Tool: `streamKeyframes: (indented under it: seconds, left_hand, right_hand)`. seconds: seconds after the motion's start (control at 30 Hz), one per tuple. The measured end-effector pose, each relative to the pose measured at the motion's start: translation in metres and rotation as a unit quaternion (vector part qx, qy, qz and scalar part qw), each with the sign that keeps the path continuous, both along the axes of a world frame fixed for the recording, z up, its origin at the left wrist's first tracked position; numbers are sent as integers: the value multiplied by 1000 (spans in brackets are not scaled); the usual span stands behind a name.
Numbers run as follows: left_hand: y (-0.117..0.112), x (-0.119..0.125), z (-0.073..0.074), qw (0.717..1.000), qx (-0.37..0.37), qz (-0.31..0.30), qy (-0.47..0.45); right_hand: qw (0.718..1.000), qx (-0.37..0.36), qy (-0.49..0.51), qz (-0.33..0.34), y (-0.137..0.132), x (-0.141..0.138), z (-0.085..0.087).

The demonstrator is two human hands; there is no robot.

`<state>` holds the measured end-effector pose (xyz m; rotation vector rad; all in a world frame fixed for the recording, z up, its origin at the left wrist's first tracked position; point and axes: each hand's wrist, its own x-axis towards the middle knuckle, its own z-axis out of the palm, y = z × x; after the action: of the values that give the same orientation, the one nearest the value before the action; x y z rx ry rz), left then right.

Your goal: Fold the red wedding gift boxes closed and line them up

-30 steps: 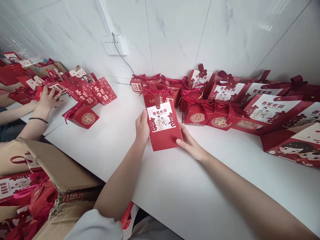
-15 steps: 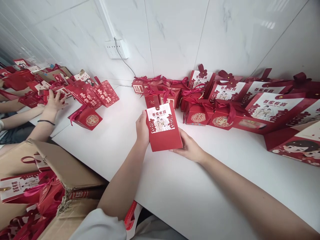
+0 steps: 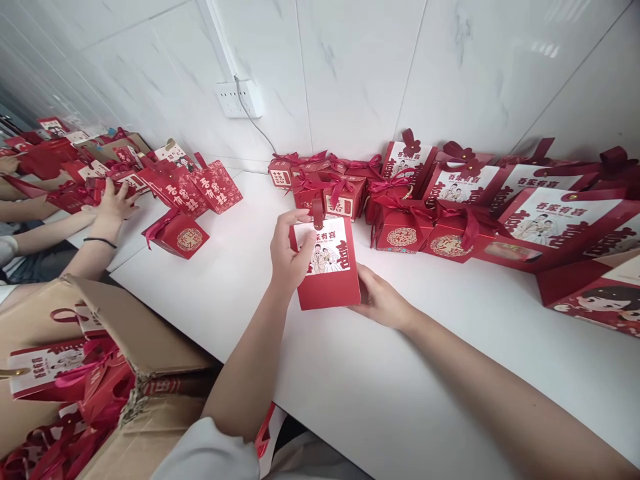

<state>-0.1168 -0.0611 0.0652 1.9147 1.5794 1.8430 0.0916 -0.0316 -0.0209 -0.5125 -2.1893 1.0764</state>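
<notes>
Between my hands is a red gift box [image 3: 331, 288], tilted toward me, with a white panel printed with a bridal couple and a short red strap at its top. My left hand [image 3: 290, 253] grips its upper left side, thumb across the white panel and fingertips by the top edge near the strap. At the lower right, my right hand [image 3: 383, 298] holds the box from the side and beneath; most of those fingertips are hidden behind it. Small red ribbon-tied boxes [image 3: 345, 197] stand just beyond, against the wall.
More red gift boxes [image 3: 543, 220] line the right side. A single ribboned box [image 3: 183, 235] sits left on the white table [image 3: 240, 267]. An open cardboard carton [image 3: 150, 333] full of boxes is at lower left. Another person's hand [image 3: 113, 203] handles boxes farther left. A socket [image 3: 240, 100] is on the wall.
My left hand has shifted from the box's left edge up onto its front, the thumb now over the white panel. The strap stands higher. My right hand keeps its hold.
</notes>
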Motion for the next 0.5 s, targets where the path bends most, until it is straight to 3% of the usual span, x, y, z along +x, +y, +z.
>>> streamKeyframes:
  seconds: [0.17, 0.5]
  left_hand:
    - [0, 3, 1, 999, 3, 5, 45]
    - [1, 4, -1, 997, -41, 56, 37]
  right_hand:
    - [1000, -16, -8, -4, 0, 0, -2]
    - [1000, -9, -9, -5, -1, 1, 0]
